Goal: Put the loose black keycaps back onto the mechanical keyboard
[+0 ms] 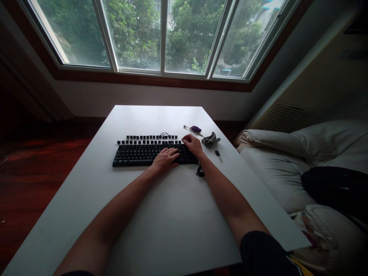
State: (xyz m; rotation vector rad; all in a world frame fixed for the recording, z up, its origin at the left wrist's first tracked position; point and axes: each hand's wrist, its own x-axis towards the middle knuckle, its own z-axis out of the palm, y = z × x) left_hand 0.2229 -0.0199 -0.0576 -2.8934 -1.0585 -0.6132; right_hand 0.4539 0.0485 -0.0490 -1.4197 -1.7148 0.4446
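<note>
A black keyboard [135,154] lies across the middle of a white table [172,222]. My left hand [166,158] rests flat on the keyboard's right half, fingers stretched out. At the keyboard's upper right corner my right hand [193,144] is curled with its fingertips pinched together; what they hold, if anything, is too small to see. Two rows of loose black keycaps [149,139] are lined up just behind the keyboard.
A purple brush [194,128] and a grey crumpled cloth [210,139] lie to the right of my right hand, with a small tool [217,154] nearer. A small black thing [200,171] sits under my right wrist. White bedding [290,161] adjoins the table's right edge.
</note>
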